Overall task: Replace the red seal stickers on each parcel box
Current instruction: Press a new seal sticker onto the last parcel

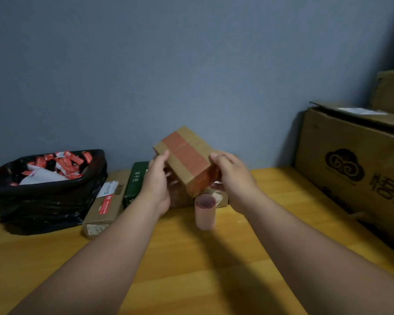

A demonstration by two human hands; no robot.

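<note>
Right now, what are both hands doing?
Left hand: grips the parcel box.
Right hand: grips the same box's other end.

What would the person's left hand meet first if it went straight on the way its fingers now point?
The left hand already grips the raised parcel box, so it would press further against that box's near end. Beyond it lies only the blue wall, though depth is unclear.

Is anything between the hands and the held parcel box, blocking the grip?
Nothing visible does. The left hand and right hand already grip the parcel box at opposite ends, raised above the table; the sticker roll stands below it.
</note>
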